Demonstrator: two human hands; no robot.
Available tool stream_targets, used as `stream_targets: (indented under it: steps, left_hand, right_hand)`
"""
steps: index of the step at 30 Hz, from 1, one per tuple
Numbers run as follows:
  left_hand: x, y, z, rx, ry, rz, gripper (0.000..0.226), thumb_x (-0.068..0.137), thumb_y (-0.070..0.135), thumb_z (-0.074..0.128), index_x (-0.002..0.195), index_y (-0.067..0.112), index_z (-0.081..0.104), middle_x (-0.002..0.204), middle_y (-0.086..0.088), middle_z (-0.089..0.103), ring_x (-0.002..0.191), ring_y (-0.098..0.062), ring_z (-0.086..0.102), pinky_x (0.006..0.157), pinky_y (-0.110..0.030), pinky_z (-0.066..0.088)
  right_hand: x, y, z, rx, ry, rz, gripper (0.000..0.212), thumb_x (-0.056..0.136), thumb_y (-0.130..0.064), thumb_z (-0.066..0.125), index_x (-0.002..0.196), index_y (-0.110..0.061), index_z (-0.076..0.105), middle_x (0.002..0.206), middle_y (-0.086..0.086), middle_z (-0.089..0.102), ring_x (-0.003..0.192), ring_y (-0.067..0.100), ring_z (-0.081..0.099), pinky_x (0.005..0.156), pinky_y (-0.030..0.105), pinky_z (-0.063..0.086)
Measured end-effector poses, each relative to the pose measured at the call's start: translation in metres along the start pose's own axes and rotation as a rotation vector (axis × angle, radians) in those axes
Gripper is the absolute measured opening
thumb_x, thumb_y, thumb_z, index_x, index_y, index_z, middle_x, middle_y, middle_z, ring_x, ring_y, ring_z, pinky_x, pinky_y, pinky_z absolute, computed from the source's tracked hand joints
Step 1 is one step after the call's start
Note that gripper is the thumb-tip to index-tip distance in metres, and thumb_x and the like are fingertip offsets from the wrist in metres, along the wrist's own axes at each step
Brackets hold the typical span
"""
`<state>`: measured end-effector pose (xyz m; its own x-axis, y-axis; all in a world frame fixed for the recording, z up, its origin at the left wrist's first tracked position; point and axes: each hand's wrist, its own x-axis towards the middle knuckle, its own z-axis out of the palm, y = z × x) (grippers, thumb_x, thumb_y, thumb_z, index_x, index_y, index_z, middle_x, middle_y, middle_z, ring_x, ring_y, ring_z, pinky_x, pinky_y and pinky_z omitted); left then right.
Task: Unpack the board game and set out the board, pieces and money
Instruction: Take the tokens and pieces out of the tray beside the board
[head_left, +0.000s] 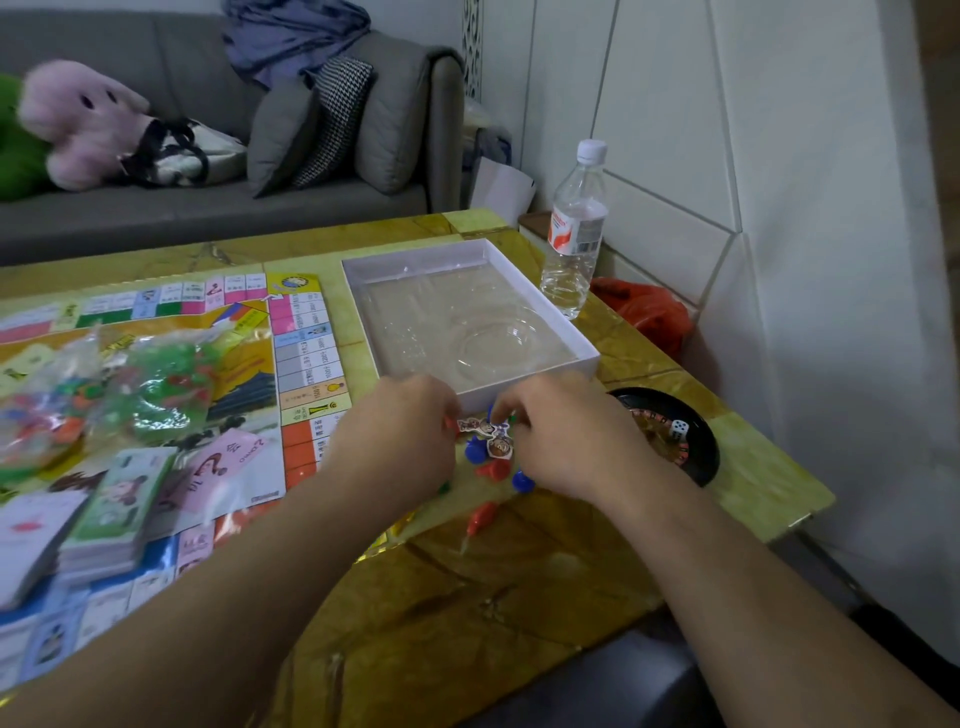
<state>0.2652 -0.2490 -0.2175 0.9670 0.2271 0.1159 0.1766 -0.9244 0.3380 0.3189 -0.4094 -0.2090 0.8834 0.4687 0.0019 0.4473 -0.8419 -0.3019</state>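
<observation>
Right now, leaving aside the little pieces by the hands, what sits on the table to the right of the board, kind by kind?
Box: 1
Water bottle: 1
Black dish: 1
Die, lying in the dish: 1
Total: 4

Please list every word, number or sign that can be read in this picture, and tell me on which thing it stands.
"?": large question mark on the pink card lying on the game board.
Pink card, smaller print: blurred, unreadable.
Board squares: print and numbers too small to read.
Water bottle label: red and white with a barcode, brand unreadable.
Stack of play money: picture only, no legible number.
White die: black pips, count unclear.
</observation>
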Motion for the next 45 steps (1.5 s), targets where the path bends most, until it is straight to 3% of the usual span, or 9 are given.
stream_targets:
  steps: [4,7,13,22,28,33,39,43,45]
  left_hand:
    - [-0.004,0.008,0.009,0.300,-0.066,0.159,0.049,0.093,0.011,0.060,0.137,0.033,0.059,0.105,-0.001,0.051,0.092,-0.022,0.057,0.072,-0.033,0.048]
    - [-0.006,0.016,0.010,0.402,-0.051,0.161,0.038,0.096,0.012,0.060,0.133,0.023,0.061,0.104,-0.004,0.046,0.090,-0.021,0.051,0.075,-0.034,0.044]
    - [-0.008,0.017,0.010,0.422,-0.010,0.141,0.029,0.095,0.016,0.067,0.125,0.016,0.065,0.116,-0.008,0.054,0.106,-0.027,0.060,0.085,-0.036,0.050]
    - [-0.009,0.011,0.008,0.208,0.049,0.107,0.028,0.090,0.013,0.066,0.116,0.020,0.056,0.105,0.000,0.061,0.087,-0.018,0.053,0.070,-0.030,0.044]
    - [-0.001,0.009,0.012,0.041,0.075,0.120,0.018,0.093,0.016,0.062,0.108,0.023,0.057,0.098,0.002,0.064,0.085,-0.018,0.059,0.069,-0.033,0.054]
    - [0.017,0.009,0.015,-0.094,0.194,0.227,0.015,0.088,0.017,0.071,0.103,0.020,0.068,0.115,0.004,0.065,0.110,-0.018,0.057,0.092,-0.034,0.053]
    - [0.032,-0.001,0.026,-0.222,0.042,0.075,0.019,0.093,0.024,0.069,0.112,0.026,0.069,0.133,0.008,0.064,0.115,-0.012,0.060,0.084,-0.019,0.043]
    - [0.038,-0.006,0.034,-0.184,0.054,0.087,0.017,0.096,0.021,0.066,0.111,0.027,0.067,0.132,0.008,0.065,0.111,-0.012,0.062,0.082,-0.019,0.045]
    - [0.045,-0.008,0.037,-0.184,0.073,0.074,0.015,0.096,0.020,0.064,0.109,0.027,0.067,0.130,0.006,0.067,0.109,-0.014,0.064,0.084,-0.023,0.051]
  right_hand:
    - [0.001,-0.004,0.001,-0.072,-0.091,-0.006,0.047,0.091,-0.016,0.067,0.127,-0.046,0.072,0.126,0.005,0.065,0.096,0.022,0.058,0.073,0.036,0.052]
    - [0.004,-0.004,0.007,-0.082,-0.079,0.010,0.039,0.093,-0.026,0.068,0.126,-0.048,0.071,0.128,0.003,0.063,0.110,0.020,0.061,0.075,0.038,0.052]
    - [0.005,-0.004,0.012,-0.027,-0.023,0.108,0.015,0.081,-0.035,0.082,0.095,-0.038,0.079,0.108,-0.004,0.069,0.085,0.013,0.065,0.069,0.034,0.059]
    - [0.001,-0.008,0.013,-0.105,0.040,0.201,0.021,0.081,-0.029,0.083,0.095,-0.022,0.069,0.084,-0.001,0.063,0.077,0.023,0.064,0.059,0.030,0.048]
    - [0.008,-0.008,0.020,-0.007,-0.005,0.258,0.037,0.082,-0.025,0.083,0.078,-0.019,0.047,0.092,0.003,0.061,0.078,0.026,0.066,0.058,0.034,0.051]
    - [0.012,-0.004,0.019,0.171,-0.046,0.276,0.019,0.084,-0.019,0.075,0.080,-0.013,0.058,0.080,0.006,0.063,0.069,0.024,0.063,0.055,0.033,0.048]
    - [0.007,0.011,0.004,0.282,-0.037,0.283,0.013,0.077,-0.015,0.069,0.079,-0.002,0.070,0.078,0.019,0.070,0.076,0.037,0.070,0.056,0.037,0.041]
    - [0.002,0.011,-0.003,0.257,0.013,0.265,0.018,0.077,-0.019,0.075,0.078,-0.001,0.072,0.086,0.021,0.074,0.085,0.041,0.072,0.065,0.056,0.060]
    - [0.000,0.009,-0.006,0.261,0.023,0.265,0.018,0.078,-0.019,0.075,0.076,-0.002,0.071,0.084,0.021,0.073,0.083,0.039,0.071,0.063,0.053,0.059]
